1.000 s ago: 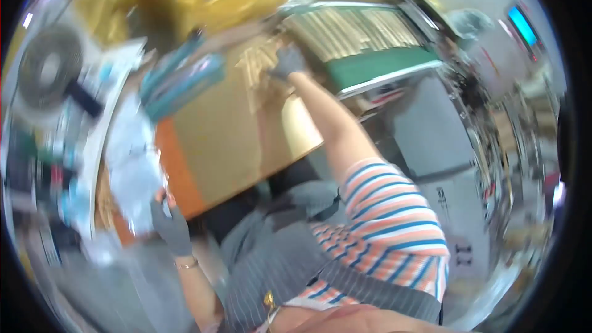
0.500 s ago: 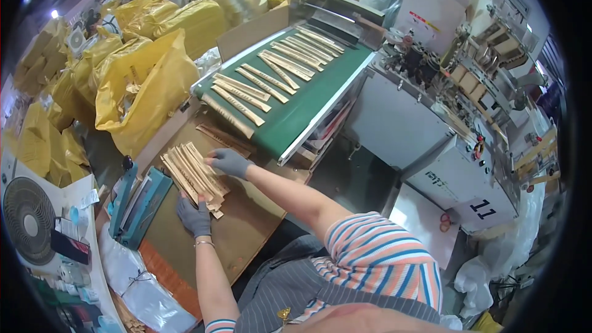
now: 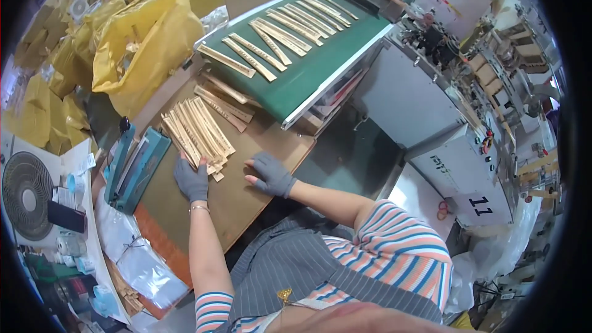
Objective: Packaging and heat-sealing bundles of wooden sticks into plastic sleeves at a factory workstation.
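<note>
A fanned pile of long, narrow tan paper packets [image 3: 200,129], printed along their length, lies on the brown tabletop [image 3: 246,206]. Thumb and fingers of my left hand [image 3: 192,179], in a grey glove with bare fingertips, close on the near-left end of the pile. To the right, my right hand [image 3: 270,176], gloved alike, hovers low by the table edge with fingers apart and nothing in them. Several similar packets lie in a slanted row on the green conveyor belt [image 3: 290,89]. Just below the belt's near end, a few loose packets [image 3: 223,108] rest on the tabletop.
Left of the pile stands a teal bag sealer [image 3: 139,169]; clear plastic bags [image 3: 145,268] lie nearer. A fan [image 3: 29,194] and phone [image 3: 66,216] occupy the side shelf. An open yellow sack [image 3: 145,49] stands behind. A grey machine [image 3: 401,95] flanks the belt's right.
My right hand has left the pile and drawn back right and nearer. Packets have travelled down the belt, and more lie below its end. My left hand stays at the pile. The view has shifted.
</note>
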Demonstrator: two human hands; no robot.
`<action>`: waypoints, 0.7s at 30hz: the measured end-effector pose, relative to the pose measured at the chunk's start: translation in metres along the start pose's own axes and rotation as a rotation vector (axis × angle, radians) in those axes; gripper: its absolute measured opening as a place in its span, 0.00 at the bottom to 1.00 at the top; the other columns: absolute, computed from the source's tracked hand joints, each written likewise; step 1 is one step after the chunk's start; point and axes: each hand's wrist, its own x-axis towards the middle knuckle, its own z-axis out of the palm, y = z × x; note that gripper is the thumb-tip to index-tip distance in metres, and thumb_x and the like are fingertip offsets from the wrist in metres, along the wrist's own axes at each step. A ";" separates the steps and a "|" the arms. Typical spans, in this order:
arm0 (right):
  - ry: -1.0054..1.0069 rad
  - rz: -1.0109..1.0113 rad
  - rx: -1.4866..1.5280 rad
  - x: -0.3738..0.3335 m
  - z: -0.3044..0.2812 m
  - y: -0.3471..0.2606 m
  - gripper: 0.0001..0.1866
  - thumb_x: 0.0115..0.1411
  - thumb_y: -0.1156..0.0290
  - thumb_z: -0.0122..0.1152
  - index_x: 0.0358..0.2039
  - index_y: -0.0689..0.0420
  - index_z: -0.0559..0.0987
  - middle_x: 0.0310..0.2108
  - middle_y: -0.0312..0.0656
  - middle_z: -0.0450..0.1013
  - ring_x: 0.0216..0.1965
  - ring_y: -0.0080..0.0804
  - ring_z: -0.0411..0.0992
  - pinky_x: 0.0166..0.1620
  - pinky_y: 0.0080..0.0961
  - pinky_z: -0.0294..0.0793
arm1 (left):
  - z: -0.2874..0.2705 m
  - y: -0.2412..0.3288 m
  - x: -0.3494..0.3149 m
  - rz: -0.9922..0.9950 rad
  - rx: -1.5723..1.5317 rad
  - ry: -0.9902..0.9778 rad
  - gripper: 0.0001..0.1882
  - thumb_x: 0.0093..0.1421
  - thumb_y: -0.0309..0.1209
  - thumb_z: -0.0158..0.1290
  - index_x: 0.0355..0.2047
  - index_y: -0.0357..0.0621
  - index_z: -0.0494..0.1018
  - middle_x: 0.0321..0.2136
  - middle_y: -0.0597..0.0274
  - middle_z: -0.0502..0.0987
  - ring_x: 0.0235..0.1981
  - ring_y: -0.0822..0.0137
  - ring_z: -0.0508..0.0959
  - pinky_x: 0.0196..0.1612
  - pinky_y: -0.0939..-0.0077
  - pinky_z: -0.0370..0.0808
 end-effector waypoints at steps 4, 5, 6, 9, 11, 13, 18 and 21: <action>0.019 -0.015 0.009 0.001 -0.002 -0.002 0.18 0.55 0.61 0.58 0.42 0.59 0.72 0.32 0.48 0.68 0.37 0.46 0.67 0.41 0.35 0.68 | -0.002 0.003 0.000 0.023 0.002 -0.025 0.37 0.51 0.46 0.58 0.54 0.34 0.63 0.51 0.43 0.69 0.52 0.48 0.68 0.56 0.61 0.61; 0.003 -0.004 0.097 0.000 -0.002 -0.001 0.18 0.55 0.62 0.58 0.43 0.58 0.72 0.31 0.47 0.68 0.34 0.46 0.68 0.39 0.35 0.69 | -0.003 0.004 0.000 0.028 -0.010 -0.028 0.37 0.51 0.46 0.58 0.55 0.34 0.63 0.51 0.43 0.69 0.52 0.49 0.68 0.56 0.61 0.61; -0.015 0.005 0.186 0.000 -0.005 -0.001 0.18 0.55 0.62 0.58 0.44 0.57 0.72 0.29 0.45 0.69 0.32 0.46 0.68 0.37 0.35 0.69 | -0.003 0.003 -0.001 0.014 0.000 -0.027 0.37 0.51 0.46 0.58 0.55 0.34 0.63 0.51 0.43 0.69 0.52 0.49 0.68 0.56 0.61 0.61; 0.186 -0.322 0.066 0.062 -0.060 -0.005 0.20 0.51 0.69 0.62 0.46 0.56 0.72 0.33 0.45 0.72 0.35 0.46 0.72 0.36 0.34 0.72 | -0.007 0.001 -0.003 0.104 -0.005 0.049 0.34 0.51 0.42 0.60 0.53 0.35 0.65 0.49 0.46 0.70 0.51 0.50 0.69 0.56 0.63 0.62; 0.237 -0.361 -0.089 0.112 -0.105 0.017 0.18 0.54 0.70 0.59 0.46 0.58 0.71 0.40 0.49 0.73 0.40 0.50 0.72 0.40 0.37 0.72 | -0.009 0.002 -0.004 0.089 0.014 0.037 0.34 0.51 0.42 0.60 0.54 0.36 0.65 0.50 0.46 0.70 0.52 0.50 0.68 0.56 0.63 0.62; 0.345 -0.236 -0.267 0.162 -0.143 0.055 0.21 0.55 0.69 0.58 0.49 0.60 0.70 0.42 0.53 0.71 0.41 0.51 0.71 0.45 0.38 0.70 | -0.010 0.006 -0.001 0.083 0.029 0.028 0.34 0.51 0.42 0.60 0.54 0.36 0.65 0.50 0.46 0.70 0.52 0.51 0.68 0.57 0.64 0.62; 0.402 0.225 -0.815 0.234 -0.223 0.230 0.36 0.46 0.46 0.65 0.48 0.60 0.71 0.47 0.55 0.70 0.48 0.51 0.68 0.51 0.38 0.67 | -0.015 0.013 -0.001 0.076 0.039 -0.004 0.35 0.51 0.42 0.59 0.55 0.36 0.64 0.50 0.47 0.70 0.53 0.51 0.68 0.57 0.64 0.62; 0.387 0.711 -1.042 0.239 -0.243 0.241 0.49 0.39 0.30 0.60 0.55 0.54 0.68 0.49 0.53 0.69 0.52 0.49 0.66 0.54 0.36 0.65 | -0.019 0.013 -0.001 0.073 0.019 -0.010 0.35 0.50 0.41 0.60 0.55 0.36 0.64 0.51 0.47 0.69 0.53 0.51 0.68 0.57 0.64 0.62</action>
